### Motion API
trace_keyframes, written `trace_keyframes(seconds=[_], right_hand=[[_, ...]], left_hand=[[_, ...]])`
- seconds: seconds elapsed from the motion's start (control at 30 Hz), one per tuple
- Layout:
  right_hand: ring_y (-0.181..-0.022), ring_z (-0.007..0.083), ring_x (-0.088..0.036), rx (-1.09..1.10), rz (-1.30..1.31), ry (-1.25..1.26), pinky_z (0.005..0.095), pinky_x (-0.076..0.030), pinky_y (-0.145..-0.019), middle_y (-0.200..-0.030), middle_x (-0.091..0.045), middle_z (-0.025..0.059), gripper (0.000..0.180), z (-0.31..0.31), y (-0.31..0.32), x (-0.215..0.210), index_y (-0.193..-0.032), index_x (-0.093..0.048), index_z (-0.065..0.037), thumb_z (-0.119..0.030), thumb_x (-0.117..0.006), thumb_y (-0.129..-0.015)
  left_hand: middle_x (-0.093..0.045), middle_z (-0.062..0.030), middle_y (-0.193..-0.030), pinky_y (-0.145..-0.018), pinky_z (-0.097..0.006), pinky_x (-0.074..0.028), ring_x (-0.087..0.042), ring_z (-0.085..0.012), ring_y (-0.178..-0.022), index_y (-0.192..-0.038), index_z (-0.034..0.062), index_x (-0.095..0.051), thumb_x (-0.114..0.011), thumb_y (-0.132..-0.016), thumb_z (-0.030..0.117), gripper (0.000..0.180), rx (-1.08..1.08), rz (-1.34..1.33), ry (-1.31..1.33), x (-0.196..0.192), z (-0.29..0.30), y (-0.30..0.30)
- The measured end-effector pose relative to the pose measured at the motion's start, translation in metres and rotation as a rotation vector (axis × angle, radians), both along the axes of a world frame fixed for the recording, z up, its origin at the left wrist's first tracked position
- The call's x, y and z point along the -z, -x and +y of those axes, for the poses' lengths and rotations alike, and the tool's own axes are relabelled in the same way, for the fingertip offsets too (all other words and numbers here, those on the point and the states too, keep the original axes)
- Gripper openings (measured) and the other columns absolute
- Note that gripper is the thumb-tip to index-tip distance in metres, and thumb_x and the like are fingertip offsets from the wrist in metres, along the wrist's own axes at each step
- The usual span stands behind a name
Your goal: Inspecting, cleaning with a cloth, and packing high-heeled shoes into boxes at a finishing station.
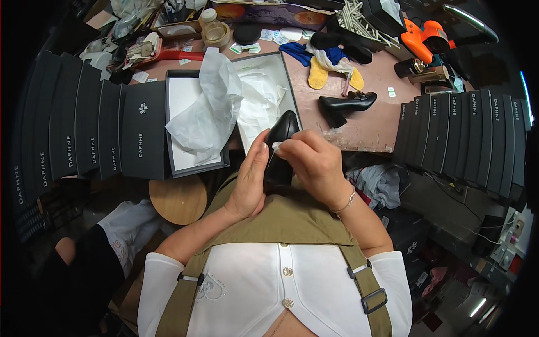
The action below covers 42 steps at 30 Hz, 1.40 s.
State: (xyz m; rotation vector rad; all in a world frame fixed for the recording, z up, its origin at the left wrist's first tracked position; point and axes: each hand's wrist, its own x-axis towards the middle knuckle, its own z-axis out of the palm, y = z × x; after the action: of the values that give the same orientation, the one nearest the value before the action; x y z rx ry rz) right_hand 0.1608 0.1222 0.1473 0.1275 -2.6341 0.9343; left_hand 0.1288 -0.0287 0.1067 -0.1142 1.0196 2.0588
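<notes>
In front of my body I hold a black leather shoe [284, 124], toe pointing away from me. My left hand [249, 182] is closed along the shoe's left side. Over its opening, my right hand [319, 164] pinches a small wad of white material [276, 146], perhaps tissue or cloth. Just beyond lies an open grey shoe box [291, 95] with crumpled white paper [260, 95] inside. To its left, another open box part [182, 132] has tissue paper [210, 104] draped over it. A black block-heeled shoe [356, 102] rests on the table to the right.
Dark shoe boxes stand in rows at the left [143, 126] and right [471, 135]. Yellow pads [318, 74], a blue cloth [296, 54], a jar [209, 16] and an orange heat tool [414, 42] lie farther back. A round wooden stool [178, 200] is below the table's left.
</notes>
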Motion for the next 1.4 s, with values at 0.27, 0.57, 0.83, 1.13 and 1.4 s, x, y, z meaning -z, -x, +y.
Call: trace_keyframes(seconds=[0.27,0.57,0.83,1.13,1.4], right_hand=[[-0.072,0.0291,-0.062,0.102,0.17,0.035,0.0359,-0.051,-0.062,-0.084,-0.06,0.0117,0.019,0.049,0.033,0.023,-0.092,-0.064,-0.006,0.004,-0.067,-0.075],[-0.097,0.0229,-0.063,0.088,-0.526,0.712,0.0326,-0.05,-0.081,-0.121,-0.056,0.0206,0.061,0.097,0.084,0.023,-0.138,-0.043,-0.002,-0.031,-0.065,-0.09],[-0.117,0.0152,-0.048,-0.149,-0.85,1.073,0.0283,-0.039,-0.1,-0.13,-0.052,0.0104,0.095,0.048,-0.027,0.025,-0.146,-0.031,0.002,-0.018,-0.085,-0.071],[-0.097,0.026,-0.065,0.045,-0.394,1.643,0.0385,-0.056,-0.083,-0.114,-0.063,0.0151,0.074,0.076,-0.064,0.07,-0.125,-0.052,0.005,-0.037,-0.076,-0.07],[-0.114,0.0387,-0.058,-0.215,0.137,2.344,0.0367,-0.058,-0.057,-0.118,-0.062,0.0151,0.053,0.076,-0.07,0.096,-0.122,-0.058,-0.011,-0.048,-0.056,-0.085]], left_hand=[[-0.058,-0.0117,-0.109,-0.076,-0.033,-0.055,-0.064,-0.0192,-0.085,-0.146,0.009,-0.026,-0.03,-0.104,0.039,0.052,0.01,-0.031,-0.046,-0.012,-0.008,0.014],[-0.051,-0.0175,-0.134,-0.103,-0.03,-0.038,-0.055,-0.0231,-0.117,-0.147,0.0051,-0.03,-0.064,-0.09,0.027,0.07,0.099,0.75,0.224,-0.024,-0.03,0.021],[-0.058,-0.009,-0.084,-0.067,-0.035,-0.048,-0.058,-0.0242,-0.075,-0.139,0.009,-0.046,-0.072,-0.08,0.035,0.07,0.614,1.717,0.427,-0.019,-0.016,0.04],[-0.065,-0.0169,-0.079,-0.067,-0.043,-0.05,-0.064,-0.0342,-0.073,-0.113,0.0059,-0.06,-0.058,-0.089,0.017,0.027,0.499,1.429,1.077,0.097,-0.033,0.181],[-0.061,-0.013,-0.078,-0.068,-0.039,-0.048,-0.06,-0.0291,-0.073,-0.084,0.0006,-0.062,-0.053,-0.092,0.018,0.022,0.473,1.673,0.493,-0.089,0.026,0.147]])
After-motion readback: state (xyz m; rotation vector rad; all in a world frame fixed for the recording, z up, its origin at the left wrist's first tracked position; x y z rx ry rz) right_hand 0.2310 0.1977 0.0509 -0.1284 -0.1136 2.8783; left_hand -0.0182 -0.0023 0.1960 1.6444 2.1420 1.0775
